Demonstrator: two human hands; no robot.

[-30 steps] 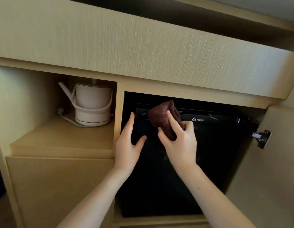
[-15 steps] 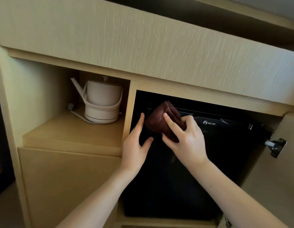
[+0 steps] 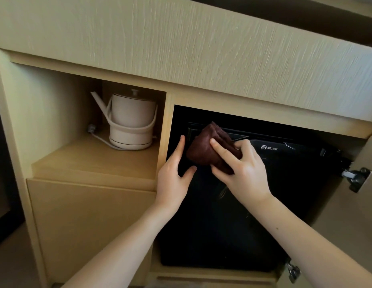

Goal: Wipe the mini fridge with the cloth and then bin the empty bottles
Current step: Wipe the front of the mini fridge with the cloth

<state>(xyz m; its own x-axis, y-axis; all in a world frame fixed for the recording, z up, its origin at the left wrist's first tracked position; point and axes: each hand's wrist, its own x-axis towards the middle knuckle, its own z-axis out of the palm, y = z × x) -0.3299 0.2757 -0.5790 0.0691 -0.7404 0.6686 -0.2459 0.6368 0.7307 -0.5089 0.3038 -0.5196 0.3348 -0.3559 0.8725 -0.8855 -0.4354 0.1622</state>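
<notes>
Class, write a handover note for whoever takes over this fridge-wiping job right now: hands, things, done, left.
Right hand grips the brown cloth, pressed on the mini fridge door's upper left corner.
Left hand is open, fingers flat by the fridge's left edge.
Fridge sits shut inside the cupboard.
Done: wiping started at the top.
Left: rest of the fridge, then the bottles; no bottles or bin in view.

The right hand (image 3: 241, 171) has slid the cloth (image 3: 203, 150) leftward, away from the fridge logo (image 3: 269, 148). The cloth now sits just beside the fingertips (image 3: 182, 145) of the left hand (image 3: 172, 179).
</notes>
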